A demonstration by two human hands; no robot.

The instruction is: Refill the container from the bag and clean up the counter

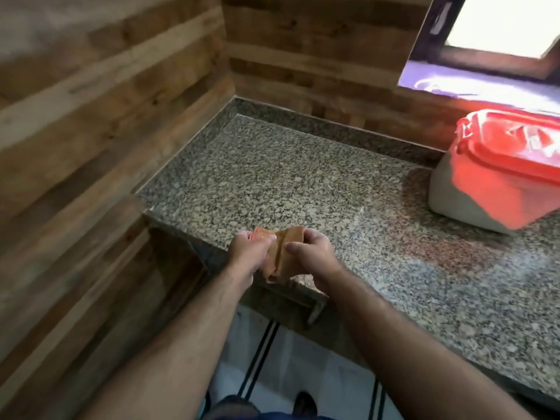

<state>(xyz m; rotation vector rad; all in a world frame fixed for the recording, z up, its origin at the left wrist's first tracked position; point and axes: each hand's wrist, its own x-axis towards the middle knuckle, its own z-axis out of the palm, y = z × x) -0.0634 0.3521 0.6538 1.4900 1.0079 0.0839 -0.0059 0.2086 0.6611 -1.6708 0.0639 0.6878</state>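
Right now both hands pinch the folded bag (pixel 286 250), left hand (pixel 248 253) and right hand (pixel 312 253) together; the container (pixel 497 177) sits well off beyond the right grip.

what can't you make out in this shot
- Head view: the orange-brown item held by the left hand and right hand is mostly hidden by fingers; cloth or folded bag, unclear.
- Container: cut off by the right edge, red lid shut, fill level hidden.
- Lid print: blurred.
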